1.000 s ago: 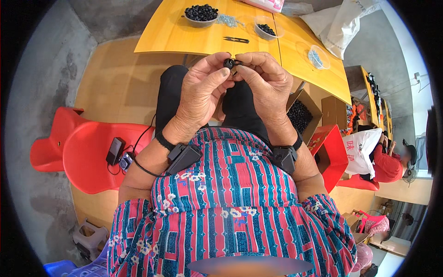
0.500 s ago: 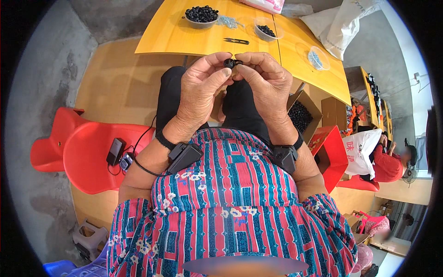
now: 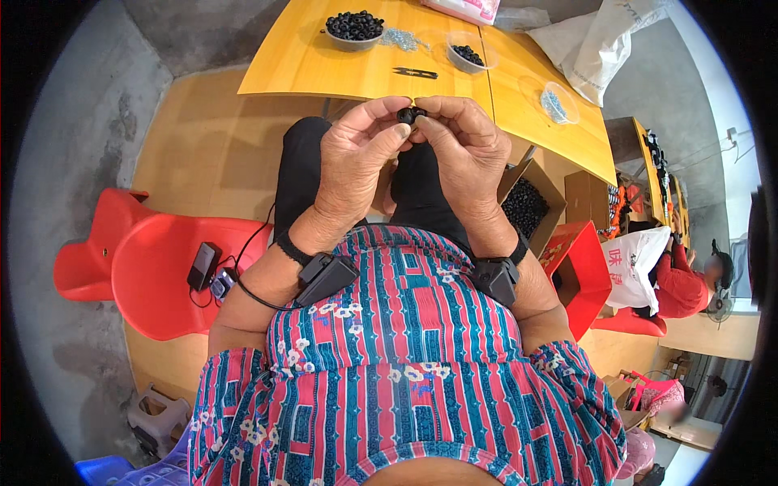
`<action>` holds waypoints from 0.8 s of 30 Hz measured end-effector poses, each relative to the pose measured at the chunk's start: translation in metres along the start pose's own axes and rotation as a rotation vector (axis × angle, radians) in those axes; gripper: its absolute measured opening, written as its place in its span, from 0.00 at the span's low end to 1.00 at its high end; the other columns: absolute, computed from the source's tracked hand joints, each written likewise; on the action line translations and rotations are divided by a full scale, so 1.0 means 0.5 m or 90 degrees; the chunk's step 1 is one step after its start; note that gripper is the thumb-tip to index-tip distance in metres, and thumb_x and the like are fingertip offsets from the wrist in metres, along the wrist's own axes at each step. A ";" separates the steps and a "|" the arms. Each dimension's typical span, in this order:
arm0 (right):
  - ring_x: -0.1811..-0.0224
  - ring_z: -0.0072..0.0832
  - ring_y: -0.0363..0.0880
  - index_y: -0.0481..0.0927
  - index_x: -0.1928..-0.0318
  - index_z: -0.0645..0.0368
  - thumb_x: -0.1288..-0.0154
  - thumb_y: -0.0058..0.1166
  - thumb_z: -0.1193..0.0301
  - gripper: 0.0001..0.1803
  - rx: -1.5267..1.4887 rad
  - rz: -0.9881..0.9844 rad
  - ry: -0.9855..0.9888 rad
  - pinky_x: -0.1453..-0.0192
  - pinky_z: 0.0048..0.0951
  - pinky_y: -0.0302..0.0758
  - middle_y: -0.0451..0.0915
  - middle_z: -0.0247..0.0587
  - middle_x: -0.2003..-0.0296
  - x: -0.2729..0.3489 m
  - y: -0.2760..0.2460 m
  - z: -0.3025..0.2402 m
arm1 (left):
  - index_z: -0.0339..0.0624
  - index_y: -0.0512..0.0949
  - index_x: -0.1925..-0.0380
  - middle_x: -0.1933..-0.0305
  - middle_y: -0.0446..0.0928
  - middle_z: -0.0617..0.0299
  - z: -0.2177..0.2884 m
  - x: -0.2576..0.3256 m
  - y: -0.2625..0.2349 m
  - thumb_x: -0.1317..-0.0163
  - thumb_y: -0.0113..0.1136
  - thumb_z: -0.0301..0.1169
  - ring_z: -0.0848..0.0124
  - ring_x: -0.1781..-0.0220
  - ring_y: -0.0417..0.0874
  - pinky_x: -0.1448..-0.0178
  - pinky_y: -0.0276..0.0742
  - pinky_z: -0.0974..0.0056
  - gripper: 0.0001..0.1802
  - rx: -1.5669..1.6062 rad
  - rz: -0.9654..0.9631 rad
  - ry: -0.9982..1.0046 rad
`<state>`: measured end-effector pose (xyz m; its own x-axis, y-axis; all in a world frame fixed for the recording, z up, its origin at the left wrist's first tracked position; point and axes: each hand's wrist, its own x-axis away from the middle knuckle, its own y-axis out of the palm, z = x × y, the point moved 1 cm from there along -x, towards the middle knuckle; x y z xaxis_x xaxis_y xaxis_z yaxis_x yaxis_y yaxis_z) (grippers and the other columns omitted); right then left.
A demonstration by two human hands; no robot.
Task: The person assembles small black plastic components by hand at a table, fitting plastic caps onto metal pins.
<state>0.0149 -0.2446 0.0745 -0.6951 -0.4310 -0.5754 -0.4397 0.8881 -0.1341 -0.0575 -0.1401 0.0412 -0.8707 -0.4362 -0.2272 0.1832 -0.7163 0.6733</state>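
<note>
Left hand (image 3: 356, 158) and right hand (image 3: 470, 150) together pinch the black part (image 3: 407, 116), just short of the tabletop (image 3: 312, 73)'s near edge. I'd guess it's light, stiff, slightly slippery; best held by its sides.

Black piece (image 3: 408, 117) — partly hidden by fingertips (image 3: 403, 130) (details too small); pink package (image 3: 472, 8) — cut by top edge.
</note>
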 end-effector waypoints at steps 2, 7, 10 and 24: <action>0.74 0.18 0.79 0.81 0.65 0.64 0.48 0.56 0.84 0.08 0.046 0.001 -0.029 0.70 0.18 0.75 0.78 0.36 0.73 0.000 0.001 -0.003 | 0.33 0.74 0.53 0.61 0.78 0.60 -0.002 0.000 0.000 0.41 0.55 0.20 0.77 0.62 0.78 0.56 0.76 0.74 0.15 -0.011 0.014 0.012; 0.74 0.20 0.79 0.81 0.65 0.61 0.49 0.57 0.83 0.09 0.185 -0.019 -0.122 0.70 0.18 0.74 0.78 0.36 0.73 -0.006 -0.009 -0.001 | 0.33 0.72 0.51 0.58 0.74 0.60 -0.004 -0.001 -0.004 0.40 0.54 0.19 0.71 0.57 0.79 0.49 0.77 0.68 0.16 -0.043 -0.001 0.008; 0.74 0.20 0.79 0.80 0.66 0.62 0.48 0.57 0.84 0.08 0.150 -0.053 -0.079 0.70 0.19 0.75 0.79 0.37 0.74 -0.010 -0.011 -0.002 | 0.32 0.72 0.51 0.58 0.74 0.60 -0.005 -0.002 -0.005 0.40 0.53 0.19 0.71 0.56 0.79 0.48 0.77 0.67 0.16 -0.048 -0.007 0.014; 0.74 0.20 0.79 0.82 0.65 0.64 0.48 0.55 0.86 0.09 0.030 -0.113 -0.011 0.69 0.18 0.76 0.78 0.37 0.74 -0.025 -0.021 -0.009 | 0.31 0.74 0.52 0.59 0.77 0.59 -0.001 -0.001 -0.003 0.41 0.55 0.18 0.75 0.60 0.79 0.53 0.76 0.73 0.15 -0.067 0.000 0.033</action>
<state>0.0257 -0.2493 0.0866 -0.5984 -0.5793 -0.5534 -0.5271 0.8049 -0.2726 -0.0570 -0.1390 0.0400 -0.8464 -0.4621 -0.2646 0.2330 -0.7683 0.5962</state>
